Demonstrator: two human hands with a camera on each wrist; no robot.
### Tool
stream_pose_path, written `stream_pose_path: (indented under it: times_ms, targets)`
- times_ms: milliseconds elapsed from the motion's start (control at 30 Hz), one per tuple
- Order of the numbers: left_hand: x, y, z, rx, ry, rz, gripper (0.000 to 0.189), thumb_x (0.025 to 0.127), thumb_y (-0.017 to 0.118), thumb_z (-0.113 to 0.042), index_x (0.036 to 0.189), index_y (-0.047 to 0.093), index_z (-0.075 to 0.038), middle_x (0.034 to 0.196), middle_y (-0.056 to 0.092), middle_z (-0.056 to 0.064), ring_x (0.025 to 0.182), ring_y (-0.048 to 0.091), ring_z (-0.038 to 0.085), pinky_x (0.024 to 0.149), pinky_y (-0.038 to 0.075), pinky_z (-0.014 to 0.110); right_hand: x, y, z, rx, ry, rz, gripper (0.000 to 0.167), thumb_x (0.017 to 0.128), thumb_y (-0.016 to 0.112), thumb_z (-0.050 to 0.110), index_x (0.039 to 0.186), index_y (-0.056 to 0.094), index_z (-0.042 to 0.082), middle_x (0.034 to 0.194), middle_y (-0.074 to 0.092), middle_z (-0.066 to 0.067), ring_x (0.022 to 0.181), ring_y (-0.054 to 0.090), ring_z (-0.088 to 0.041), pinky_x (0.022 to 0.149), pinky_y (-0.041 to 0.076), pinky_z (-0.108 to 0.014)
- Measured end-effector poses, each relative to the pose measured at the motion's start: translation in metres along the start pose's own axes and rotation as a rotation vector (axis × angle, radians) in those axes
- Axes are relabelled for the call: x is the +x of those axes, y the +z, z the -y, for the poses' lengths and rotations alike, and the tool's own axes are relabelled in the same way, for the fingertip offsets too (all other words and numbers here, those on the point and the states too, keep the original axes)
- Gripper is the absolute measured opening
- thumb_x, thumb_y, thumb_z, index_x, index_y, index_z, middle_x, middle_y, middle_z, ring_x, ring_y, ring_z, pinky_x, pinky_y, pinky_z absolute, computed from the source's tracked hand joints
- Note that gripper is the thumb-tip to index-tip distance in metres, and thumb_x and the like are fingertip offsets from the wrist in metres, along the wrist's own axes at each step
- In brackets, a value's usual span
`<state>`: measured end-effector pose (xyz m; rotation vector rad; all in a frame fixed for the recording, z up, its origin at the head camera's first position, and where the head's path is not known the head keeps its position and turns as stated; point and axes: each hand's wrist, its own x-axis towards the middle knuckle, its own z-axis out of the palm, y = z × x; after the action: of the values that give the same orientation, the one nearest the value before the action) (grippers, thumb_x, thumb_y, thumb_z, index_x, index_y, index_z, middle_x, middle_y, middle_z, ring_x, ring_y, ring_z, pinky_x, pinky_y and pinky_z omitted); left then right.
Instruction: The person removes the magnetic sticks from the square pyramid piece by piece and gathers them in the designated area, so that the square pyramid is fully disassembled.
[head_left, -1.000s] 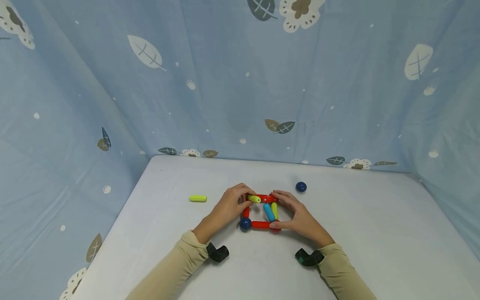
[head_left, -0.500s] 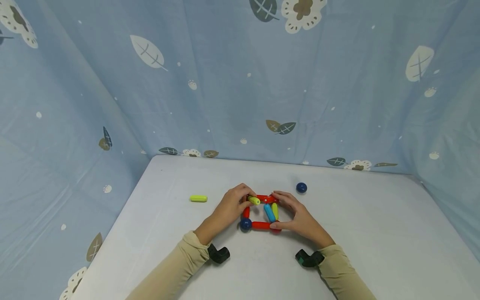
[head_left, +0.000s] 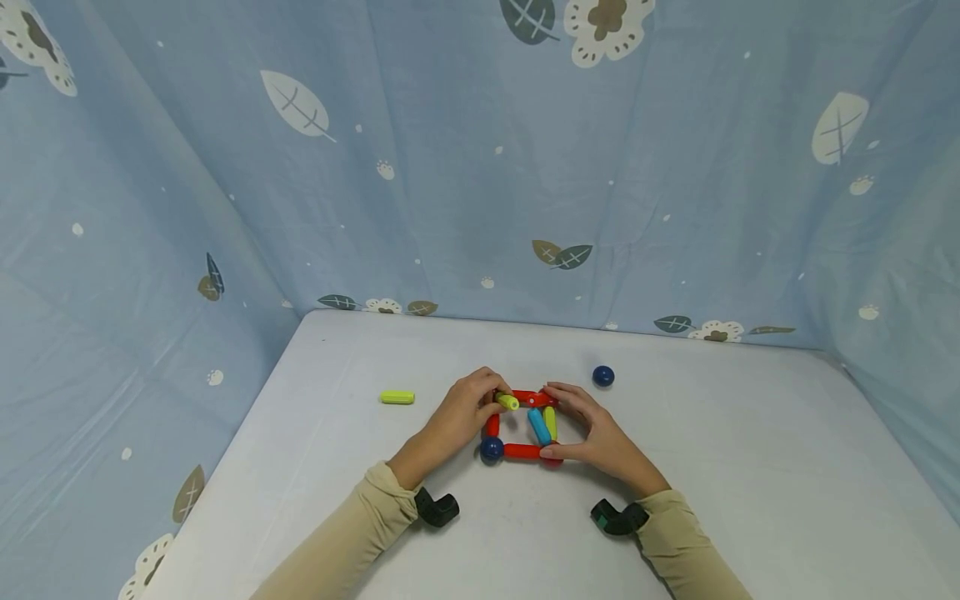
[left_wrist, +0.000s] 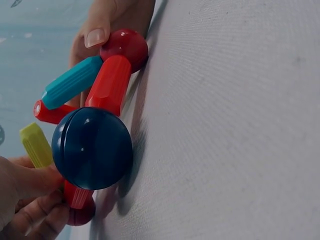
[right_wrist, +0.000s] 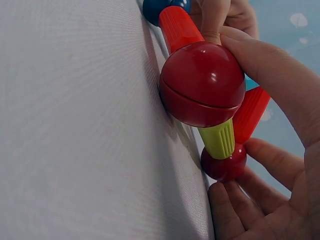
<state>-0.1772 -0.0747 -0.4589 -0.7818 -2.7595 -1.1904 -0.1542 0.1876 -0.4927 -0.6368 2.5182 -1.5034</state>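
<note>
A square of magnetic rods and balls lies on the table, with a dark blue ball [head_left: 492,450] at its front left corner and a red rod [head_left: 521,452] along the front. Its right side is a yellow-green rod [right_wrist: 218,140] between two red balls [right_wrist: 202,82]. From the right corners a light blue rod [head_left: 538,425] and a red rod [right_wrist: 252,112] tilt upward. My left hand [head_left: 462,408] pinches another yellow-green rod [left_wrist: 36,144] at the back left corner. My right hand [head_left: 597,431] grips the right side, thumb on the front red ball, fingers at the back one.
A loose yellow-green rod [head_left: 397,397] lies on the white table [head_left: 337,475] to the left. Behind my right hand sits a loose dark blue ball [head_left: 603,376]. A blue patterned cloth [head_left: 450,167] hangs along the table's back and sides.
The yellow-green rod in my left hand has tilted slightly, its free end shifting a little down and left in the head view. My right hand stays in place.
</note>
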Motion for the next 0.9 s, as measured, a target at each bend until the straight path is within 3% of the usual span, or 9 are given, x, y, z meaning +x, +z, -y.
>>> stream_pose_path:
  times_ms: [333,567,900]
  targets:
    - [0.001,-0.001,0.003,-0.062,-0.001,0.019,0.016,0.091,0.078,-0.011,0.106,0.074,-0.015,0.102,0.066,-0.001,0.083,0.056,0.010,0.078,0.047,0.025,0.000,0.000,0.001,0.000,0.002,0.000,0.087,0.080,0.091,0.030,0.154,0.048,0.019,0.161,0.041,-0.001,0.148,0.046,-0.029,0.118,0.038,-0.046]
    - [0.001,-0.004,0.001,-0.048,-0.020,0.032,0.016,0.090,0.080,-0.012,0.106,0.077,-0.014,0.098,0.066,-0.002,0.080,0.055,0.009,0.075,0.047,0.023,0.000,0.000,0.001,0.008,-0.004,0.000,0.087,0.080,0.091,0.030,0.155,0.047,0.016,0.161,0.041,-0.002,0.148,0.045,-0.030,0.118,0.037,-0.050]
    - [-0.002,-0.025,0.012,-0.009,-0.050,-0.034,0.020,0.084,0.086,-0.016,0.103,0.080,-0.018,0.093,0.069,-0.007,0.075,0.054,0.009,0.066,0.045,0.022,-0.001,0.000,-0.001,-0.004,0.002,0.003,0.086,0.080,0.090,0.032,0.154,0.047,0.022,0.162,0.040,-0.001,0.149,0.044,-0.029,0.118,0.037,-0.050]
